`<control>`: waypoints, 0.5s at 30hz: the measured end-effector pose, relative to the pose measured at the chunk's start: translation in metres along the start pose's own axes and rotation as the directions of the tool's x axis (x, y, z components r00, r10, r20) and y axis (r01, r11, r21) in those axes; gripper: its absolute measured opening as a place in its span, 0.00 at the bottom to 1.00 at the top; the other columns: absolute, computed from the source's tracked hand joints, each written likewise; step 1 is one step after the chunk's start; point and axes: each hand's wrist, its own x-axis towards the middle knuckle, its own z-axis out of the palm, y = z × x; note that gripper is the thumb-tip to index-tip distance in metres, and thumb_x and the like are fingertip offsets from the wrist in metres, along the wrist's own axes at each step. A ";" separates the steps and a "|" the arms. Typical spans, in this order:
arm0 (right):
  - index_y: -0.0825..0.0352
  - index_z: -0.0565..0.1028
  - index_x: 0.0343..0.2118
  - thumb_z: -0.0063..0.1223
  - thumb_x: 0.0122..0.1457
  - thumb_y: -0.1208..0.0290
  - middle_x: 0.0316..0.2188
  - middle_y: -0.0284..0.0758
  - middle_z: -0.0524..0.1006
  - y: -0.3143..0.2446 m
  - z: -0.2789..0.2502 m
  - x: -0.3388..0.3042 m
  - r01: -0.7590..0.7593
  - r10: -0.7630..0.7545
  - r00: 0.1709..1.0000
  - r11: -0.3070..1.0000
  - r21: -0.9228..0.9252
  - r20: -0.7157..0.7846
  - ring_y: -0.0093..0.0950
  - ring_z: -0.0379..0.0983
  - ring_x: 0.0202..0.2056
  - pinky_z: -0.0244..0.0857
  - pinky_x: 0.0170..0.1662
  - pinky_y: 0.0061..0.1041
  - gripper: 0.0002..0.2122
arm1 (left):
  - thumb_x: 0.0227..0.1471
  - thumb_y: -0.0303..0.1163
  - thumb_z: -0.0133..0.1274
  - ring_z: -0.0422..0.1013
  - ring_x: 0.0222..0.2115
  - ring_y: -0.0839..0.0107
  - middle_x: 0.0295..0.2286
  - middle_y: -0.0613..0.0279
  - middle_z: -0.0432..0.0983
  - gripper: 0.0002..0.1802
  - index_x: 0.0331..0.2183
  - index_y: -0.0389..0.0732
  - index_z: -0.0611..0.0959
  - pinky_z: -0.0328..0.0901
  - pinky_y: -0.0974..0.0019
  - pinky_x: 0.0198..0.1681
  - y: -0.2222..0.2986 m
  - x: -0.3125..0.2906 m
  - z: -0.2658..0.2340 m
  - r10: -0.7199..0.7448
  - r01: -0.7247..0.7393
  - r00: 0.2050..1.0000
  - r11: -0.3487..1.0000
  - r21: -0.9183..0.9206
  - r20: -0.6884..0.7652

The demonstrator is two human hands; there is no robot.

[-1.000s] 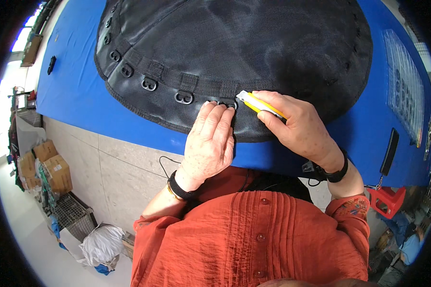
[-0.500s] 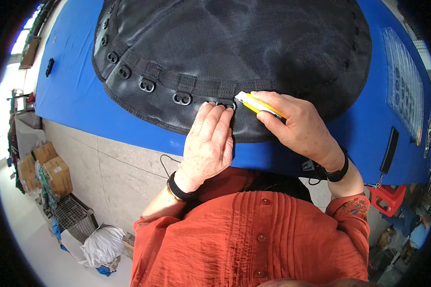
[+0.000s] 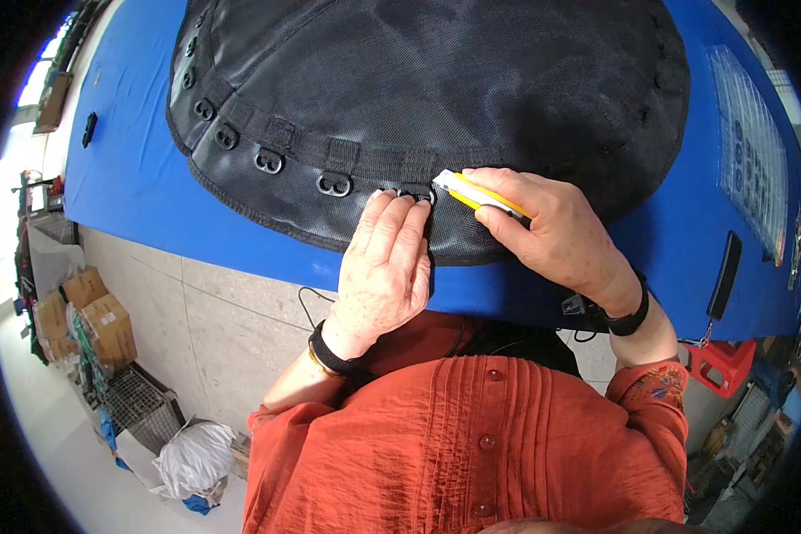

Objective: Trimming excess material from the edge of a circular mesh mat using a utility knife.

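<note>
A large rounded piece of black mesh fabric (image 3: 418,89) lies in front of me, with webbing loops and black plastic buckles (image 3: 335,184) along its near edge. My left hand (image 3: 384,267) rests on that edge, fingers stretched out side by side, with the fingertips on one buckle (image 3: 416,192) that they partly cover. In my closed right hand (image 3: 556,233) is a yellow and white utility knife (image 3: 485,195). Its tip points left and meets the right side of that same buckle, just below a webbing loop (image 3: 417,165).
A blue-covered table (image 3: 267,254) bears the fabric. Clear plastic sheeting (image 3: 749,160) and a black strip (image 3: 725,276) lie at the right. At the far left is a small black piece (image 3: 90,129). Cardboard boxes (image 3: 107,327) and a red stool (image 3: 723,367) stand on the floor.
The fabric and its buckles have shifted slightly to the left. Both hands and the knife have moved with them by a small amount.
</note>
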 end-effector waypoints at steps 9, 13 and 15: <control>0.62 0.78 0.57 0.58 0.67 0.72 0.48 0.44 0.85 0.001 -0.002 0.001 -0.038 0.037 0.999 0.999 0.034 0.029 0.46 0.83 0.47 0.78 0.50 0.39 0.16 | 0.53 0.21 0.60 0.72 0.55 0.39 0.51 0.41 0.76 0.26 0.55 0.28 0.81 0.68 0.44 0.64 -0.001 0.000 0.001 0.008 -0.008 1.000 1.000 0.002 -0.002; 0.62 0.78 0.57 0.59 0.66 0.72 0.49 0.43 0.85 0.002 -0.001 0.000 -0.036 0.035 0.999 0.999 0.029 0.031 0.46 0.83 0.47 0.78 0.51 0.39 0.17 | 0.53 0.21 0.60 0.73 0.55 0.39 0.51 0.41 0.76 0.26 0.55 0.28 0.81 0.68 0.44 0.64 -0.001 0.000 0.001 0.005 -0.005 1.000 1.000 0.006 -0.001; 0.63 0.79 0.57 0.59 0.66 0.72 0.48 0.44 0.85 0.001 -0.001 0.000 -0.037 0.036 0.999 0.999 0.036 0.028 0.46 0.83 0.47 0.78 0.50 0.39 0.17 | 0.53 0.21 0.60 0.73 0.55 0.39 0.51 0.41 0.76 0.26 0.55 0.28 0.81 0.68 0.44 0.64 -0.001 0.000 0.001 0.005 -0.005 1.000 1.000 0.006 0.002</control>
